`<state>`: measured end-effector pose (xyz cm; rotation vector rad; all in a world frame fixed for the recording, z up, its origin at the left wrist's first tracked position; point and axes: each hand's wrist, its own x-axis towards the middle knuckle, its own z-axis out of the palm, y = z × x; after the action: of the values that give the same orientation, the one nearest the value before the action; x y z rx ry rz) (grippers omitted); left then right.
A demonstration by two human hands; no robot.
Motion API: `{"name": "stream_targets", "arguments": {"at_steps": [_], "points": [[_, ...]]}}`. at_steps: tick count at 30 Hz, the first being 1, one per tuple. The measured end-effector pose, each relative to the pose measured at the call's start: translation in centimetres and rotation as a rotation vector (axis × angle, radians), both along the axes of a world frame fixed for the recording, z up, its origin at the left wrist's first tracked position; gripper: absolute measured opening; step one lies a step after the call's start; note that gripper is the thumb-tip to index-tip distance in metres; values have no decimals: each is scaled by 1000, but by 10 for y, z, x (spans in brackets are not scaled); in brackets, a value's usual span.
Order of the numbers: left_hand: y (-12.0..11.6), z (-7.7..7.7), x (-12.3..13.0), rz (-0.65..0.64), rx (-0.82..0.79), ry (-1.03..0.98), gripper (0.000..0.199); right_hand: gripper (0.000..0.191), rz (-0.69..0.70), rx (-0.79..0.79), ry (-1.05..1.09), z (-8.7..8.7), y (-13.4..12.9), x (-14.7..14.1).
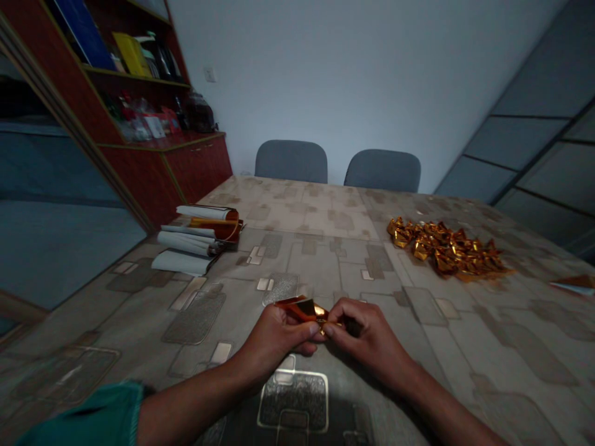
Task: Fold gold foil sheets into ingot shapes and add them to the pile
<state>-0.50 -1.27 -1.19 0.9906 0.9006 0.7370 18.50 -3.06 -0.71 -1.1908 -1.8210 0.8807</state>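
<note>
Gold foil, one folded piece of it (304,310), is held up just above the patterned bench (325,210), pinched between two bare hands. The left hand (274,334) and the right hand (372,337) nearly meet at the foil, both wrists angled inward, and each grip is closed on it between thumb and fingers, which hide part of the fold. The left forearm comes in from the lower left, with a green sleeve (79,415) at the frame's edge; the right forearm comes in from the lower right.

Farther up the bench on the right lies one heap of folded gold foil shapes (446,248), too many and too overlapped to count. One loose foil sheet (574,284) sits at the right edge of the view. On the left are four white paper rolls (188,238), stacked beside one orange foil roll (223,226). Two grey chairs (291,162) stand beyond the far edge, and a red-brown wooden cabinet (199,167) stands at the far left.
</note>
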Motion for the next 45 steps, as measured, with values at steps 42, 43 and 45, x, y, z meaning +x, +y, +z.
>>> {"name": "stream_targets", "arguments": {"at_steps": [42, 43, 45], "points": [[-1, 4, -2, 19, -27, 14, 41, 13, 148, 12, -69, 9, 1, 15], [-1, 3, -2, 15, -30, 14, 41, 13, 138, 1, -65, 8, 1, 15], [-1, 2, -2, 9, -36, 11, 41, 14, 123, -18, -59, 5, 1, 13]]}}
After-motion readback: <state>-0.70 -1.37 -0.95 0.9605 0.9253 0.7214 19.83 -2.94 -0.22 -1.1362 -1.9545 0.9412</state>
